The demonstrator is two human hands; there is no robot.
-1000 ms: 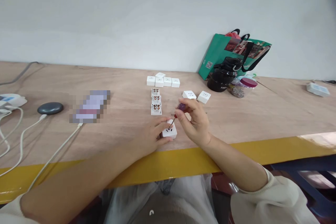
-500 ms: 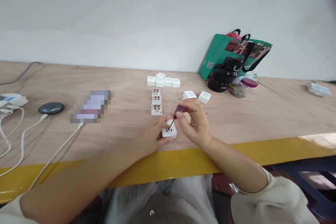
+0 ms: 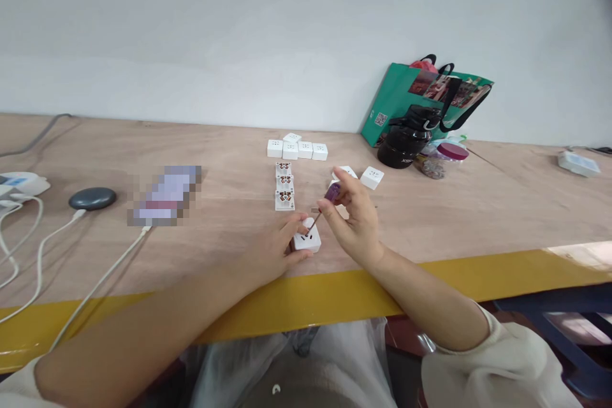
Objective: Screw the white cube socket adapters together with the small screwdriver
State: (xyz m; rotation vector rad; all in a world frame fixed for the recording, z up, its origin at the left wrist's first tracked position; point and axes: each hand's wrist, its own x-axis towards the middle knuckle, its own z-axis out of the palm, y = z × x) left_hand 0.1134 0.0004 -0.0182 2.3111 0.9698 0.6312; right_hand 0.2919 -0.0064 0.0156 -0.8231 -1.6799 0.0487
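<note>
One socket (image 3: 308,244) held in left grip (image 3: 271,248), beneath screwdriver (image 3: 331,193) right grip (image 3: 356,222) holds.

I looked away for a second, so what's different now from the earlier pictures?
The right hand has shifted its grip on the screwdriver: its index finger now stretches up past the handle. Nothing was picked up or let go. The left hand still holds the white socket.

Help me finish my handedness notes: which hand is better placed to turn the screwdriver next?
Probably the right hand: it holds the purple-handled screwdriver, whose shaft slants down to the white power socket. The left hand is occupied holding that socket.
</note>
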